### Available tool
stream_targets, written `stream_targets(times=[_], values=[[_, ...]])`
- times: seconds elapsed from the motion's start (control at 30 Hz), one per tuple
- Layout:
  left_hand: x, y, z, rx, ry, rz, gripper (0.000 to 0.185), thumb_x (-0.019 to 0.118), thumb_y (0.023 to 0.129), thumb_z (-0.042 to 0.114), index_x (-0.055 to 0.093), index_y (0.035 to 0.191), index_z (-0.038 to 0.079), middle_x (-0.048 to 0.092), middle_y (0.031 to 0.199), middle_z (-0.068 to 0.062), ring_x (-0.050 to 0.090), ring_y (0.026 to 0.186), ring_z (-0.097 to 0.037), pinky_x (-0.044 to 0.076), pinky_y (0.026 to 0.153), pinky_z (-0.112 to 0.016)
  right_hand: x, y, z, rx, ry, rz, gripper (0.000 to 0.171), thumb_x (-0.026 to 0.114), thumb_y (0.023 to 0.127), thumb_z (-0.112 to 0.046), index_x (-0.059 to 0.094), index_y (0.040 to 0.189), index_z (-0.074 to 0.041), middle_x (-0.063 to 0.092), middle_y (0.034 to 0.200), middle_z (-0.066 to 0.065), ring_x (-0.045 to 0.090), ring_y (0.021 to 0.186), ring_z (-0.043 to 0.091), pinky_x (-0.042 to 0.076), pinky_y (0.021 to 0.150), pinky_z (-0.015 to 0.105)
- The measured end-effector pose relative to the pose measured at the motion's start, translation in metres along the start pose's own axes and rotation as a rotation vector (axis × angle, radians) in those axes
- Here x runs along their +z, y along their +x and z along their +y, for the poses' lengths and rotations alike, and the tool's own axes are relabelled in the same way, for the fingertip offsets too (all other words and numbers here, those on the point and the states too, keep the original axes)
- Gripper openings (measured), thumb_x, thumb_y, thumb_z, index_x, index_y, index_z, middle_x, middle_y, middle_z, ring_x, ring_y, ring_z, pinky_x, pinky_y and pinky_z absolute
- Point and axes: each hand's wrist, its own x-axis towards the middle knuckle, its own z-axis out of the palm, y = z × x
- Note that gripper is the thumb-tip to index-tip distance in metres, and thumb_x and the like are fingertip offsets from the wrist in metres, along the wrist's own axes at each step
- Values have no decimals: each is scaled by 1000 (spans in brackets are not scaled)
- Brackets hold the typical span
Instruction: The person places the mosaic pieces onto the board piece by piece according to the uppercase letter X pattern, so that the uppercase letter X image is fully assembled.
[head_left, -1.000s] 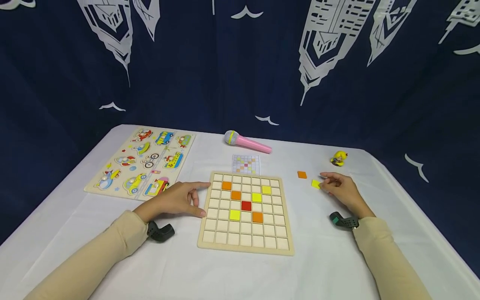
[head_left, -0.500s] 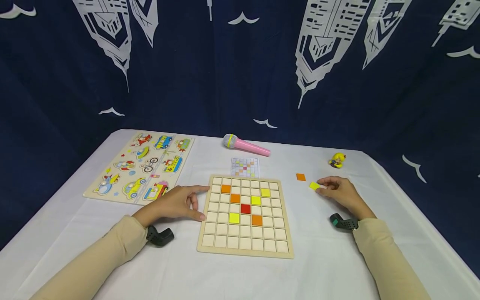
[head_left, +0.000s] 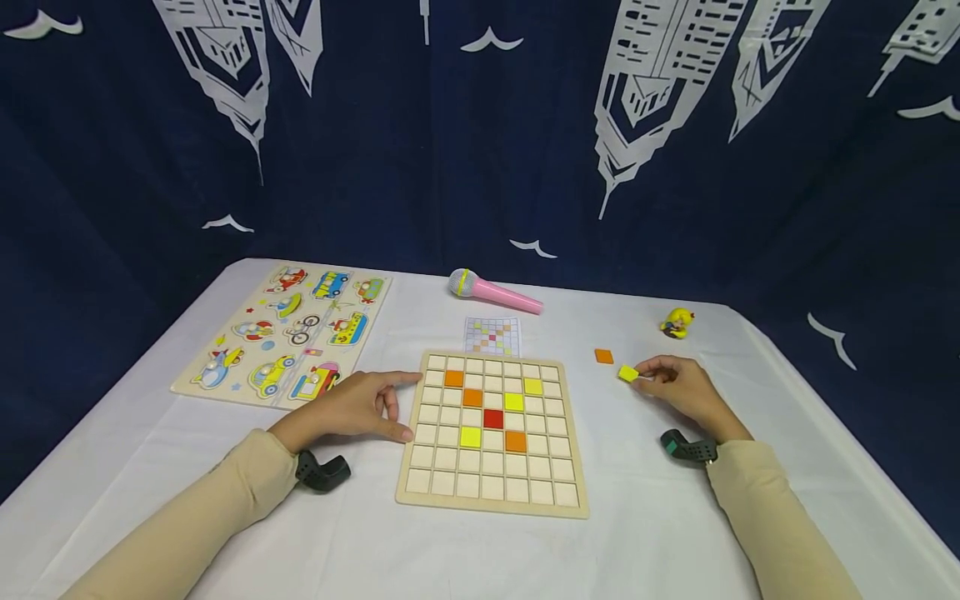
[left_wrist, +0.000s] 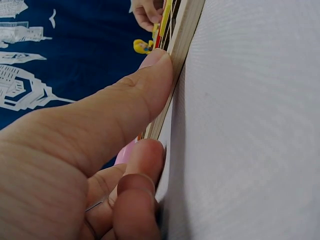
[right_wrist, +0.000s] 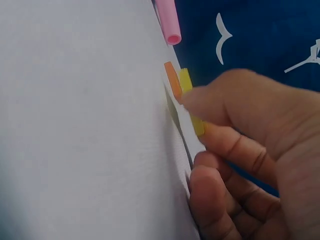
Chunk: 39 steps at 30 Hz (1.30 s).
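Between thumb and fingers my right hand (head_left: 684,392) pinches a yellow square tile (head_left: 628,374); in the right wrist view that yellow tile (right_wrist: 192,102) is raised just off the cloth. An orange tile (head_left: 603,357) lies flat beside it. My left hand (head_left: 357,407) touches the left edge of a wooden grid board (head_left: 491,510), thumb and index finger spread along it. In the left wrist view, the thumb of my left hand (left_wrist: 125,100) rests on the board's side (left_wrist: 182,45). Several orange and yellow tiles and one red tile (head_left: 492,419) sit in the board's cells.
Behind the board lies a small printed pattern card (head_left: 492,336), with a pink toy microphone (head_left: 498,293) beyond it. A vehicle puzzle board (head_left: 262,342) is at the left. A yellow duck figure (head_left: 677,323) stands at the back right of the white tablecloth (head_left: 337,542).
My right hand has taken hold of the yellow tile and lifted it slightly from the cloth. My left hand stays against the board's edge.
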Motion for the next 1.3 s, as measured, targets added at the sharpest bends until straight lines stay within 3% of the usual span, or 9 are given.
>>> stream_targets(times=[0.1,0.3,0.6,0.8,1.03,1.3], values=[[0,0,0,4,-4,-1,92,97,82,27,53,157,0,65,82,2,54,64,-15,39,59,-25,1,0,-4,-32,-5,-1,33,80,96,-14,73,120,7,72,103,11,53,81,21,44,63,26],[0,1,-1,5,-6,0,92,97,82,27,53,157,-1,65,81,3,54,64,-15,39,59,-25,3,-3,-20,-117,-33,21,27,83,94,-14,75,113,4,73,100,11,56,72,17,46,59,26],[1,1,-3,10,0,-6,92,97,82,29,52,158,0,67,82,3,55,64,-14,40,59,-25,17,-15,-60,-175,12,-45,30,85,93,-12,74,114,5,73,109,19,63,75,15,55,59,27],[1,1,-3,3,2,-1,93,97,81,29,53,158,1,67,82,3,55,64,-14,40,60,-25,31,-22,-83,-209,51,-84,25,84,91,-9,76,111,3,69,129,29,64,78,18,56,60,28],[1,2,-3,6,8,-7,93,97,82,29,52,158,0,67,83,3,55,64,-14,40,60,-25,48,-34,-107,-283,50,-138,20,86,89,-8,78,106,-2,71,104,11,62,75,17,52,58,28],[0,2,-5,9,-2,-4,93,97,82,28,52,158,0,66,82,3,55,64,-14,40,59,-25,65,-46,-131,-369,84,-228,19,88,87,-8,78,103,-4,73,103,8,61,75,15,50,61,27]])
